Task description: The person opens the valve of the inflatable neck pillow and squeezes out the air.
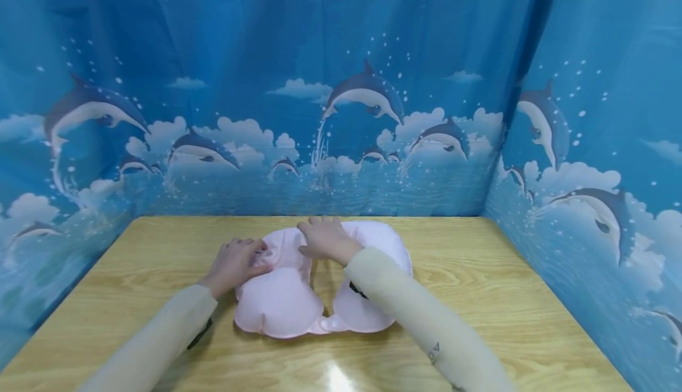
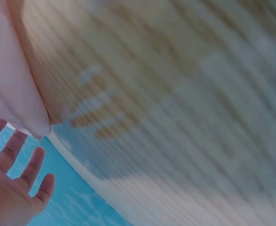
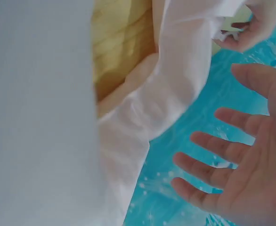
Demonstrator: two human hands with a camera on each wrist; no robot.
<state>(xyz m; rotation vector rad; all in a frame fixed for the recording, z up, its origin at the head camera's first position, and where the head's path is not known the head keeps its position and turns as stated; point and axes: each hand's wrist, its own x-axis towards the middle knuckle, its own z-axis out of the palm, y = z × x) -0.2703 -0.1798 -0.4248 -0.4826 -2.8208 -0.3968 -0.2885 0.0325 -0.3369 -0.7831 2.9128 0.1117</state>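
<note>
Pillow [image 1: 290, 303], pale-pink, puffy, ring-shaped, of smooth material, lies right of the left hand's [image 1: 234, 263] pinch on its edge; we find the right hand [image 1: 324, 239] spread, gripping nothing. We advise pinching lightly, right palm steadying.

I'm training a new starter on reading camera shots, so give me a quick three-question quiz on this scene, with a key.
1. Multiple choice: what shows through the gap in the middle of the pink pillow?
A) a black tray
B) the wooden table
C) a red cloth

2. True or false: in the right wrist view, the right hand has its fingers spread apart.

3. Fill in the blank: the blue curtain is printed with leaping ____.

Key: 1. B. 2. True. 3. dolphins.
</note>
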